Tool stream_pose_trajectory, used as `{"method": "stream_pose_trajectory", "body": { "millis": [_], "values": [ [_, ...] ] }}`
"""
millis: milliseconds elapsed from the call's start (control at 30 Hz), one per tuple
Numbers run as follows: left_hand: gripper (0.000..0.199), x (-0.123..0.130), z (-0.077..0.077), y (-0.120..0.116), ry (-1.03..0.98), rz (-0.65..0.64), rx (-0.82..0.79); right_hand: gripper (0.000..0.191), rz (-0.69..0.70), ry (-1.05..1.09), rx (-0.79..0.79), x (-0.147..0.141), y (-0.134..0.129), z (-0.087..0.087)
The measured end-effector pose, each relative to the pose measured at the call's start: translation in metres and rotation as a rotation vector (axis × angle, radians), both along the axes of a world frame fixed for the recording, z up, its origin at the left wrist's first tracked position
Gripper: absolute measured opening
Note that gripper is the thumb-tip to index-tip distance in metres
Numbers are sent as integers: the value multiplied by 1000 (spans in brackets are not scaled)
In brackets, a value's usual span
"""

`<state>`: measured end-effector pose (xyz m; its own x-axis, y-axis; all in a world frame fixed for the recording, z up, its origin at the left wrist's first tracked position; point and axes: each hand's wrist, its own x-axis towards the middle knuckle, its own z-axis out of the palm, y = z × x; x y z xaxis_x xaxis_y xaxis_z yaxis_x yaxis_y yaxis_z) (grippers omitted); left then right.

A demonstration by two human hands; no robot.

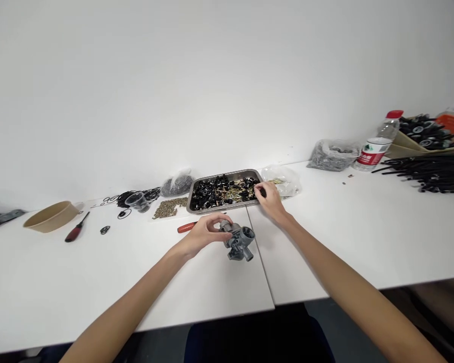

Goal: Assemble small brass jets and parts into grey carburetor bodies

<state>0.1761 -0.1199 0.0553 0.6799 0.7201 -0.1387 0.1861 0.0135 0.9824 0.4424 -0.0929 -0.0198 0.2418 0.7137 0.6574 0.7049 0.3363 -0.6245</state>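
My left hand grips a grey metal carburetor above the front middle of the table, its round opening and a short spout facing right. At the right end of a shallow metal tray, my right hand has its fingers curled together, and whatever is in them is hidden or too small to name. Black fittings fill the tray's left side, with brass-coloured screws among them towards the right. Partly behind my left hand lies a red-handled screwdriver.
Left of the tray are small brass parts, a clear cup, black rings, another screwdriver and a tan bowl. Plastic bags, a water bottle and black hoses stand or lie to the right.
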Motion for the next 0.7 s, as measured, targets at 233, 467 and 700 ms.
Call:
{"method": "stream_pose_trajectory", "body": {
  "millis": [233, 467, 700],
  "values": [
    [45, 5, -12, 9, -1, -33, -73, 14, 14, 0, -11, 2, 2, -1],
    [45, -8, -32, 15, -19, -110, -109, 13, 14, -17, -29, 3, 4, 0],
    [43, -18, -43, 18, -109, -187, -157, 11, 12, -52, -38, 3, 4, 0]
  ]
}}
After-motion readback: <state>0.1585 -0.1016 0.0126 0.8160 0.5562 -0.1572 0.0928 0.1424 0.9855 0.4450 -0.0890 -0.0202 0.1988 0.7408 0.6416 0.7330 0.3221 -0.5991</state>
